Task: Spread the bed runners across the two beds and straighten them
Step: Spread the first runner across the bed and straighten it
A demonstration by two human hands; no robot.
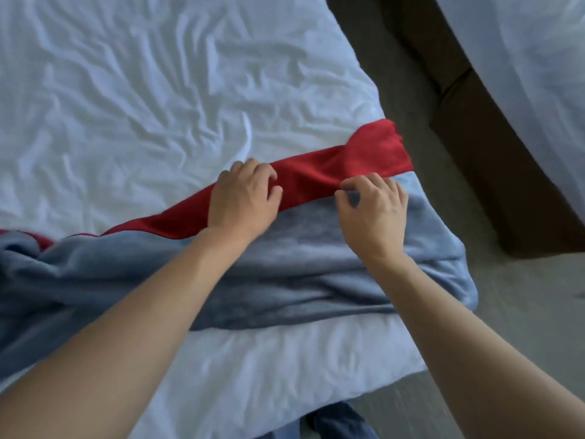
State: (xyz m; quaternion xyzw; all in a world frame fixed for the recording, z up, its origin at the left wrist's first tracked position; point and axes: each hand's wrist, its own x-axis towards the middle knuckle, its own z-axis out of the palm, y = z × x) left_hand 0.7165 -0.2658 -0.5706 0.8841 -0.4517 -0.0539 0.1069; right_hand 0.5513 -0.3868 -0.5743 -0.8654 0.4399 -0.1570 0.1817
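Observation:
A red bed runner (357,160) lies as a narrow, partly bunched band across the near bed (142,106), reaching its right edge. Right beside it on the near side, a grey-blue runner (285,264) lies rumpled, overlapping the red one's edge. My left hand (243,201) rests on the red runner with fingers curled into its fabric. My right hand (375,213) pinches the red runner's near edge between thumb and fingers where it meets the grey one. The second bed (531,58) shows at the top right, bare white.
The near bed's white sheet is heavily wrinkled. A strip of grey carpet (411,90) separates the beds. The second bed's dark brown base (493,160) runs diagonally at the right. My legs in blue trousers (338,423) stand at the bed's foot.

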